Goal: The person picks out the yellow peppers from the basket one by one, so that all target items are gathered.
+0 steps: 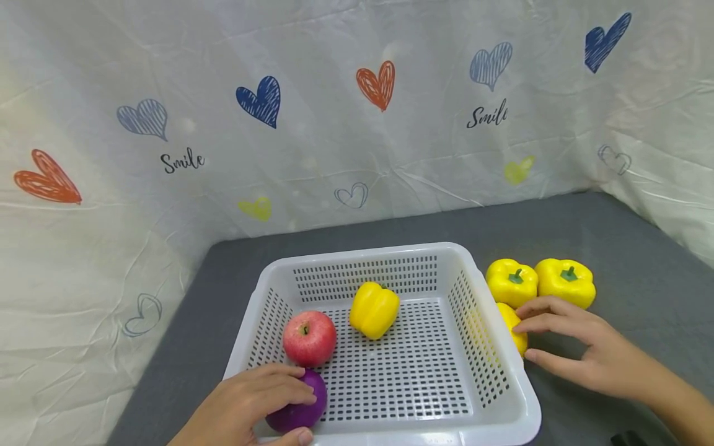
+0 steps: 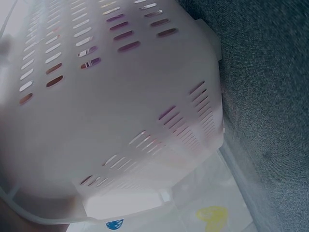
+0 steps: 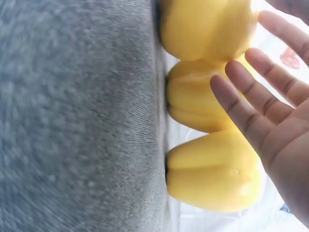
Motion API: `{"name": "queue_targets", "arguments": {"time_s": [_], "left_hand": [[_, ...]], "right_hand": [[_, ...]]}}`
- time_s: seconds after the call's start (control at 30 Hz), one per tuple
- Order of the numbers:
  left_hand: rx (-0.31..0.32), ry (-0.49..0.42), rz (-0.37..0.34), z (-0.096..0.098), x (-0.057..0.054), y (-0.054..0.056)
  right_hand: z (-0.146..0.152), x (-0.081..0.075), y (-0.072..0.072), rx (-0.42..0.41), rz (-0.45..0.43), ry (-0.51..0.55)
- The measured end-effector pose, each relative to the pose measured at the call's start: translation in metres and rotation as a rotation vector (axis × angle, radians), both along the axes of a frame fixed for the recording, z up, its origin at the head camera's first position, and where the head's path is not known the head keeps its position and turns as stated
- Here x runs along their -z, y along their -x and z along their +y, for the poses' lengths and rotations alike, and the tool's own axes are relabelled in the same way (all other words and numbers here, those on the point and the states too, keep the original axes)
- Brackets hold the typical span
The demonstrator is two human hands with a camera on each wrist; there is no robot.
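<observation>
In the head view, my left hand (image 1: 248,399) reaches over the near left corner of the white plastic basket (image 1: 368,252). Its fingers curl round a smooth, round purple thing (image 1: 295,418) inside, partly hidden by the hand. A red apple (image 1: 308,339) and a yellow bell pepper (image 1: 374,311) lie farther back in the basket. Outside the right wall, my right hand (image 1: 597,347) is at a yellow bell pepper (image 1: 512,322), fingers spread and fairly straight. The right wrist view shows its fingers (image 3: 251,89) beside the peppers (image 3: 212,169), not closed round any.
Two more yellow bell peppers (image 1: 512,282) (image 1: 566,284) stand behind, right of the basket. Grey cloth (image 1: 346,232) covers the table. A white curtain (image 1: 312,148) with printed hearts hangs behind. A small dark object (image 1: 627,438) shows at the bottom right.
</observation>
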State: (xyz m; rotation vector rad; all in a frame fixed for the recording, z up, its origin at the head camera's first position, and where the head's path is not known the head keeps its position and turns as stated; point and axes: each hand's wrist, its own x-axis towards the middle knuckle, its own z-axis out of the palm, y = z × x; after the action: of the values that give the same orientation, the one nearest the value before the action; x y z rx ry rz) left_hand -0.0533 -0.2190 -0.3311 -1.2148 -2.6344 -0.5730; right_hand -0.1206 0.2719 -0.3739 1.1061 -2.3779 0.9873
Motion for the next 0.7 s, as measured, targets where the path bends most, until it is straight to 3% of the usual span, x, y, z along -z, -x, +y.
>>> {"name": "queue_targets", "arguments": {"time_s": [0.33,0.53,0.7], "left_hand": [[-0.018,0.012,-0.013,0.001,-0.001,-0.001],[-0.041,0.021,-0.045,0.002,-0.002,-0.002],[-0.028,0.023,-0.028,0.001,-0.002,-0.001]], "right_hand": [[-0.002,0.003,0.001,0.005,0.035,-0.016],[-0.002,-0.001,0.001,0.0,0.053,-0.006],[-0.004,-0.008,0.003,-0.004,0.107,0.03]]}}
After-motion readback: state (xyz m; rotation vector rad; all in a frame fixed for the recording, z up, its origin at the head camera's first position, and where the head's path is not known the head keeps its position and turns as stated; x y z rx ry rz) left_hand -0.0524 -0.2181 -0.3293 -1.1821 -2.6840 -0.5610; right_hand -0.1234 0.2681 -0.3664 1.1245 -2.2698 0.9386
